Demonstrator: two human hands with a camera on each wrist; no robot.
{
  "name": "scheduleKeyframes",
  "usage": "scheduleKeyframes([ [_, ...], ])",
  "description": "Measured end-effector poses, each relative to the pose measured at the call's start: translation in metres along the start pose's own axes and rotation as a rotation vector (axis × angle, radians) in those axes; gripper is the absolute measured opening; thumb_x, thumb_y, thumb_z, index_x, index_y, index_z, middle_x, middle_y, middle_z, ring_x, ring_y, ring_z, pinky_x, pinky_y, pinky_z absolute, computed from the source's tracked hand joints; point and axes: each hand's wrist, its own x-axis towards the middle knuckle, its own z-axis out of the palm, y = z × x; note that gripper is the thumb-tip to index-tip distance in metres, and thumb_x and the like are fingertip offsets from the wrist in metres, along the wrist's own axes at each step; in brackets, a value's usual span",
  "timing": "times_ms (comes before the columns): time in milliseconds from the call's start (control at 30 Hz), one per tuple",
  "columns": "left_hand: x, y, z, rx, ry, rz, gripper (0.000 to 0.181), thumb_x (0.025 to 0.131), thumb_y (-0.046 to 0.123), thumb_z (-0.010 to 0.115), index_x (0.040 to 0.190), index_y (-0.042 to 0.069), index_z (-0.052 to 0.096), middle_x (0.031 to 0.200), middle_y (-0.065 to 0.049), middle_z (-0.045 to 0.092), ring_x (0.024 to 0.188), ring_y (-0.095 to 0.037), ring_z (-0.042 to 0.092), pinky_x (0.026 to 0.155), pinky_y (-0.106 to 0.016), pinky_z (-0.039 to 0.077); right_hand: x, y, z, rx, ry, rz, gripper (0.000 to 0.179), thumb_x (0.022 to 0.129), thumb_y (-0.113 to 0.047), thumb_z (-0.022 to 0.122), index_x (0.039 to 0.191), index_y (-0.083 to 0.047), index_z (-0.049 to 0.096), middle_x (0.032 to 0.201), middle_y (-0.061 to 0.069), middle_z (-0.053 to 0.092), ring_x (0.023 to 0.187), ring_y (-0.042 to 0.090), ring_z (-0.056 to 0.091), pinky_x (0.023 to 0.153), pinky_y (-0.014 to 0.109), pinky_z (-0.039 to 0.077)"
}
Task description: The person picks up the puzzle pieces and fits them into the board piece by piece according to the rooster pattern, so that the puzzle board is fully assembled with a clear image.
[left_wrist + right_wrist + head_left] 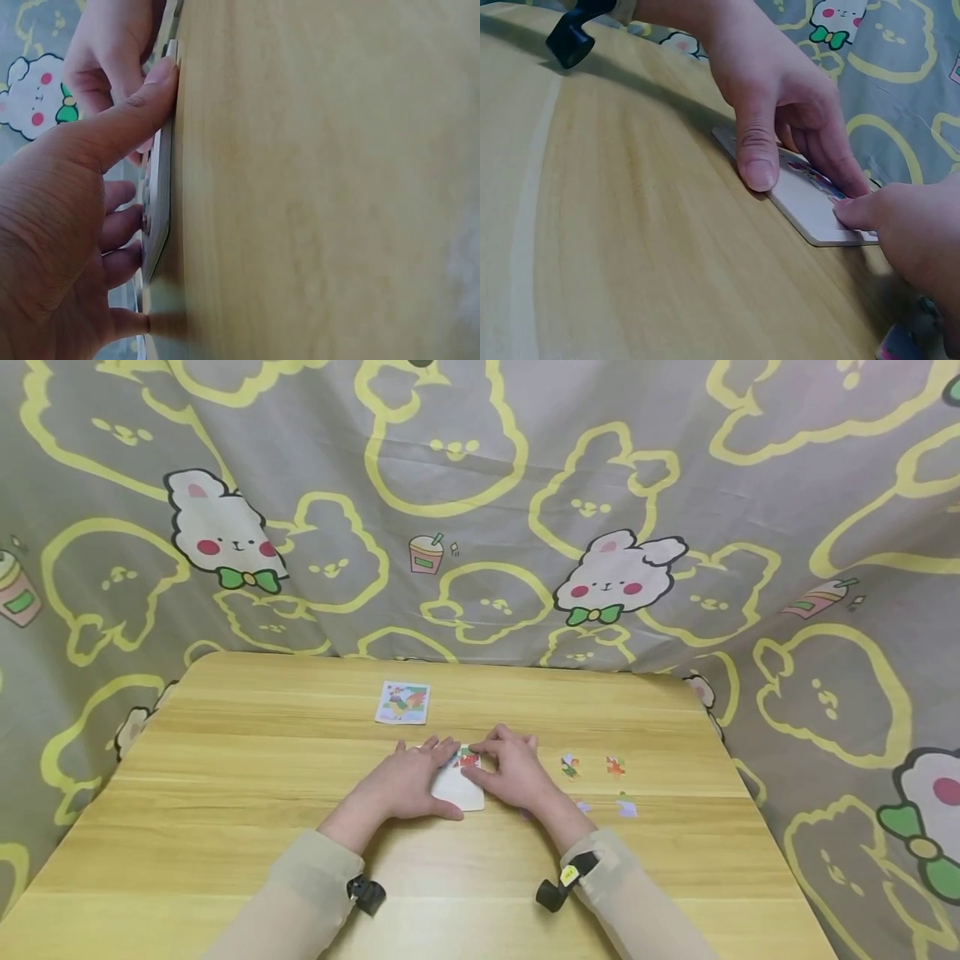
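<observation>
White card-like material shows in the puzzle board [461, 792], which lies flat on the wood-grain bench [225, 793] between the person's two hands. Its near part is bare, while coloured jigsaw pieces fill some of its far part, partly covered by fingers. The left hand [412, 781] lies over the board's left side, grasp relaxed, with fingers extended toward the far edge and the thumb resting on the near edge. The right hand [517, 770] comes in from the board's right side, thumb and forefinger bent and pinching at a red jigsaw piece [469, 761] near the board's far right corner. How firmly it grips is hard to tell, since the fingers hide much of the piece.

To the right of the board lie loose pieces: a green-and-orange jigsaw piece [571, 767], an orange jigsaw piece [616, 766] farther right, and, nearer the person, a lavender-and-green jigsaw piece [627, 807]. More lavender shows beside the right wrist, mostly hidden. Beyond the board and to its left sits a square picture card [402, 702] with a colourful printed figure. Well behind the board hangs a grey curtain [480, 539] printed with yellow outlines and white rabbits. On the near side of the board, each pale sleeve carries a black wrist camera [366, 894].
</observation>
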Motion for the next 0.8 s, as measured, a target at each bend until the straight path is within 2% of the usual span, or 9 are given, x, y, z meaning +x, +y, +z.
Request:
scheduleKeyframes([
  [167, -0.001, -0.001, -0.003, 0.015, -0.016, 0.006, 0.119, 0.074, 0.078, 0.081, 0.165, 0.014, 0.039, 0.166, -0.006, 0.04, 0.154, -0.03, 0.034, 0.121, -0.07, 0.021, 0.0, 0.001, 0.002, -0.044, 0.003, -0.035, 0.047, 0.097, -0.048, 0.076, 0.131, -0.015, 0.077, 0.109, -0.007, 0.057, 0.091, 0.01, 0.056, 0.084, 0.041, 0.027],
  [467, -0.001, -0.004, -0.003, 0.0, -0.031, 0.031, 0.117, 0.075, 0.078, 0.08, 0.164, 0.013, 0.041, 0.169, -0.004, 0.036, 0.156, -0.028, 0.03, 0.123, -0.067, 0.018, 0.0, 0.003, 0.004, -0.038, -0.004, -0.058, 0.049, 0.097, -0.048, 0.076, 0.13, -0.013, 0.077, 0.109, -0.006, 0.056, 0.094, 0.011, 0.056, 0.085, 0.041, 0.026],
  [667, 0.0, -0.006, -0.002, 0.041, -0.028, 0.05, 0.114, 0.076, 0.081, 0.076, 0.163, 0.014, 0.044, 0.169, -0.004, 0.036, 0.156, -0.03, 0.03, 0.121, -0.071, 0.02, 0.0, 0.001, 0.009, -0.038, 0.043, -0.063, 0.046, 0.098, -0.047, 0.076, 0.127, -0.011, 0.079, 0.109, -0.005, 0.057, 0.095, 0.012, 0.058, 0.086, 0.043, 0.028],
  [800, 0.001, -0.005, -0.002, 0.065, -0.037, 0.054, 0.112, 0.077, 0.082, 0.074, 0.163, 0.017, 0.044, 0.169, -0.006, 0.037, 0.156, -0.031, 0.03, 0.119, -0.072, 0.021, 0.0, -0.001, 0.013, -0.059, 0.077, -0.038, 0.045, 0.097, -0.048, 0.077, 0.124, -0.013, 0.08, 0.106, -0.005, 0.058, 0.093, 0.013, 0.059, 0.087, 0.045, 0.029],
])
